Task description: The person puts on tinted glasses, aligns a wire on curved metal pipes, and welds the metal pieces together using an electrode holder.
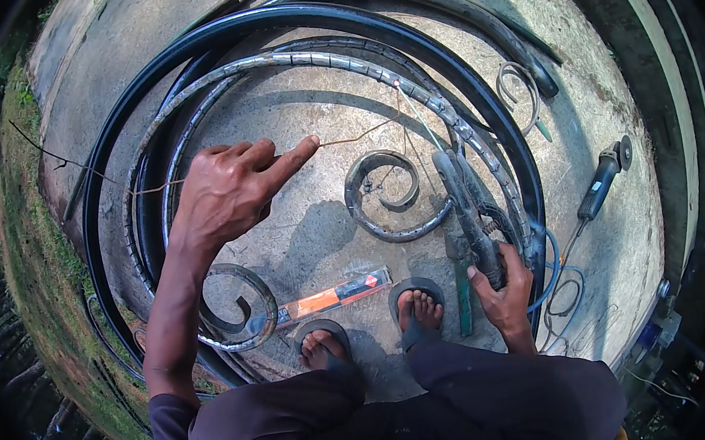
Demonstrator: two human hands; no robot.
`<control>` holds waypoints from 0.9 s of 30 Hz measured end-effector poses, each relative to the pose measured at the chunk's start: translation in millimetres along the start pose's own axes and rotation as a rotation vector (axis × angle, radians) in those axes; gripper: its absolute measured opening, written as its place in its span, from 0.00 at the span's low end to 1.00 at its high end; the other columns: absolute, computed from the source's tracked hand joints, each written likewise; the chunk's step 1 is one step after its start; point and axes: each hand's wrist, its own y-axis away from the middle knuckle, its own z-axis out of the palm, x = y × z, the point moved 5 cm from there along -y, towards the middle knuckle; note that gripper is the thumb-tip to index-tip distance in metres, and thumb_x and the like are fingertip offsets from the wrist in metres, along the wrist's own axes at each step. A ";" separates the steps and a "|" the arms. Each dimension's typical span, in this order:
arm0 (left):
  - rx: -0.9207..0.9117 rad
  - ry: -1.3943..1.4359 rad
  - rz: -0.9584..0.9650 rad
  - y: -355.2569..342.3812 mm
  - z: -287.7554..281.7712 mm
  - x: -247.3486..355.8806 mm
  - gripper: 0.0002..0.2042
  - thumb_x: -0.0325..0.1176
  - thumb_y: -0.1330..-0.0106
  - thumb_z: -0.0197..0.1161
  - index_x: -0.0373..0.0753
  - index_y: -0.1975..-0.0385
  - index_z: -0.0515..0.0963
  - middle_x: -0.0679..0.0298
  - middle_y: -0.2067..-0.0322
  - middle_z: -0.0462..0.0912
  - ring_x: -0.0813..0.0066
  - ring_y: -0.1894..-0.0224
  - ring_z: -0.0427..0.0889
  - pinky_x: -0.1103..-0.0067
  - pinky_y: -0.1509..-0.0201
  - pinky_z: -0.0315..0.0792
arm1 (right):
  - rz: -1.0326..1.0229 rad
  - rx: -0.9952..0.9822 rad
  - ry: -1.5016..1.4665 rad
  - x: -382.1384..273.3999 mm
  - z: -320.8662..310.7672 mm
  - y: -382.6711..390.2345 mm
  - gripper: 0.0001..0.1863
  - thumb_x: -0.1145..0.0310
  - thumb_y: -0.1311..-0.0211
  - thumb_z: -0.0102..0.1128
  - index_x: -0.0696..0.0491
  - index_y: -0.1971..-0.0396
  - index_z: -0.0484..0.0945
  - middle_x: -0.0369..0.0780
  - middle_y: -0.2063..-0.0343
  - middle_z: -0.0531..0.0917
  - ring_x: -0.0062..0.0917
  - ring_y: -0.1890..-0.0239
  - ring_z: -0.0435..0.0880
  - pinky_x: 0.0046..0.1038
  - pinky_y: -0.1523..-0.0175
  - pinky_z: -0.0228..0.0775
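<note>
Left hand (pixel 228 185): raised above the concrete floor (pixel 592 82), back uppermost. The index finger (pixel 290 162) is extended along a thin brown wire (pixel 359 136); the other fingers are curled in, and the wire is gripped, with lengths seen on both sides of the hand. The thumb is mostly hidden.

Right hand (pixel 504 299): fingers are wrapped around the handle of a black electrode holder (pixel 481 246), the thumb laid along its side. How hard the lever is squeezed cannot be told. A thin pale rod (pixel 419 116) is carried at the holder's far end.

The rod tip and the bent wire end are brought together at a banded metal hoop (pixel 305 57); actual contact cannot be confirmed. The hoop is ringed by a smooth black hoop (pixel 292 12). A metal spiral (pixel 354 190) is seen between the hands. An angle grinder (pixel 599 184) is laid at far right.
</note>
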 end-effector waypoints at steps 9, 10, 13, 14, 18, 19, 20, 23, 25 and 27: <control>-0.095 -0.012 0.004 -1.9 -2.9 1.2 0.29 0.29 0.35 0.57 0.60 0.34 0.69 0.67 0.72 0.78 0.73 0.71 0.84 0.74 0.71 0.77 | 0.011 0.000 -0.039 -1.5 0.8 -0.9 0.25 0.69 0.49 0.71 0.65 0.52 0.75 0.51 0.67 0.83 0.39 0.67 0.86 0.34 0.60 0.77; -0.112 -0.007 -0.007 -1.4 -1.2 0.6 0.29 0.29 0.36 0.57 0.60 0.33 0.69 0.67 0.72 0.78 0.73 0.71 0.84 0.74 0.71 0.76 | 0.010 -0.001 -0.040 -1.2 1.0 -1.1 0.25 0.69 0.49 0.71 0.65 0.52 0.75 0.51 0.67 0.83 0.39 0.67 0.86 0.34 0.60 0.77; -0.077 -0.005 0.005 -1.2 -2.6 1.3 0.29 0.29 0.36 0.57 0.60 0.33 0.69 0.69 0.73 0.78 0.74 0.71 0.84 0.75 0.71 0.76 | 0.017 -0.006 -0.018 0.1 1.2 -0.7 0.25 0.69 0.48 0.71 0.65 0.52 0.75 0.51 0.67 0.83 0.38 0.67 0.86 0.34 0.60 0.77; -0.076 -0.005 0.005 -0.8 -3.5 1.3 0.29 0.29 0.36 0.57 0.60 0.33 0.69 0.69 0.73 0.78 0.74 0.71 0.84 0.75 0.71 0.76 | 0.015 -0.001 -0.012 0.9 0.8 -0.3 0.25 0.69 0.49 0.71 0.65 0.52 0.75 0.51 0.67 0.83 0.37 0.67 0.86 0.33 0.60 0.77; -0.051 -0.025 0.003 3.0 -11.0 5.3 0.28 0.30 0.36 0.57 0.60 0.34 0.70 0.70 0.73 0.78 0.75 0.71 0.83 0.76 0.71 0.76 | -0.034 0.033 -0.063 -5.5 -2.0 2.4 0.22 0.71 0.47 0.71 0.63 0.55 0.75 0.42 0.71 0.83 0.22 0.70 0.81 0.25 0.62 0.73; -0.045 -0.037 -0.010 3.8 -12.4 5.4 0.28 0.30 0.36 0.57 0.61 0.34 0.70 0.71 0.73 0.78 0.75 0.71 0.83 0.76 0.71 0.76 | -0.032 0.032 -0.063 -6.9 -2.8 2.1 0.22 0.71 0.47 0.71 0.63 0.55 0.75 0.42 0.71 0.83 0.22 0.70 0.81 0.25 0.62 0.73; -0.046 -0.036 -0.009 3.9 -12.8 5.1 0.28 0.30 0.36 0.57 0.61 0.34 0.70 0.71 0.73 0.78 0.75 0.71 0.83 0.76 0.71 0.76 | -0.027 0.036 -0.045 -8.0 -3.7 1.2 0.23 0.71 0.48 0.71 0.64 0.53 0.75 0.45 0.70 0.83 0.28 0.70 0.83 0.28 0.62 0.75; -0.052 -0.041 -0.022 3.6 -12.5 0.6 0.28 0.30 0.36 0.57 0.61 0.34 0.70 0.70 0.73 0.79 0.75 0.71 0.84 0.76 0.70 0.76 | -0.028 0.027 -0.028 -8.7 -1.1 -3.4 0.25 0.70 0.49 0.72 0.64 0.52 0.75 0.49 0.69 0.83 0.34 0.70 0.85 0.31 0.62 0.77; 0.054 -0.048 -0.005 2.2 -14.2 -2.2 0.32 0.29 0.42 0.62 0.60 0.35 0.72 0.71 0.80 0.68 0.79 0.79 0.74 0.77 0.74 0.73 | -0.039 0.021 -0.022 -12.3 -0.5 -5.7 0.25 0.70 0.49 0.72 0.64 0.52 0.75 0.48 0.69 0.83 0.34 0.70 0.85 0.31 0.62 0.76; 0.051 -0.056 -0.009 1.7 -13.1 -4.2 0.32 0.29 0.42 0.62 0.60 0.35 0.72 0.71 0.80 0.68 0.79 0.79 0.74 0.77 0.74 0.73 | -0.092 0.044 -0.011 -16.0 -0.1 -6.9 0.21 0.71 0.47 0.71 0.63 0.55 0.74 0.41 0.74 0.82 0.21 0.74 0.79 0.25 0.66 0.71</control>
